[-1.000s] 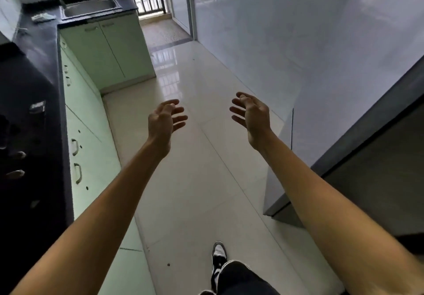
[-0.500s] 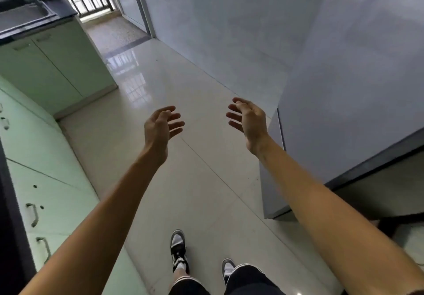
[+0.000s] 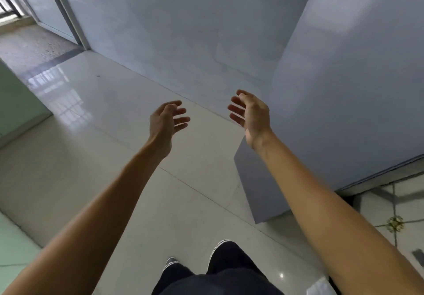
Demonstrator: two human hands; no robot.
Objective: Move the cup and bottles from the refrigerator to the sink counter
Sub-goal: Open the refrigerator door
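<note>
My left hand (image 3: 166, 121) and my right hand (image 3: 251, 113) are both held out in front of me over the floor, palms facing each other, fingers apart and holding nothing. The tall grey refrigerator (image 3: 344, 101) fills the right side, its side panel just behind my right hand; its doors are not visible from here. No cup or bottle is in view, and the sink counter is out of frame.
Glossy pale tiled floor (image 3: 114, 145) stretches ahead. A pale green cabinet (image 3: 16, 97) stands at the left edge. A white wall (image 3: 183, 30) runs behind, with a doorway (image 3: 34, 19) at the far left. My dark trousers and shoes (image 3: 220, 269) show at the bottom.
The view has swung to the right: the sink, black counter and green cabinets have slid out of frame on the left, and the refrigerator now fills more of the right. Both hands stay empty.
</note>
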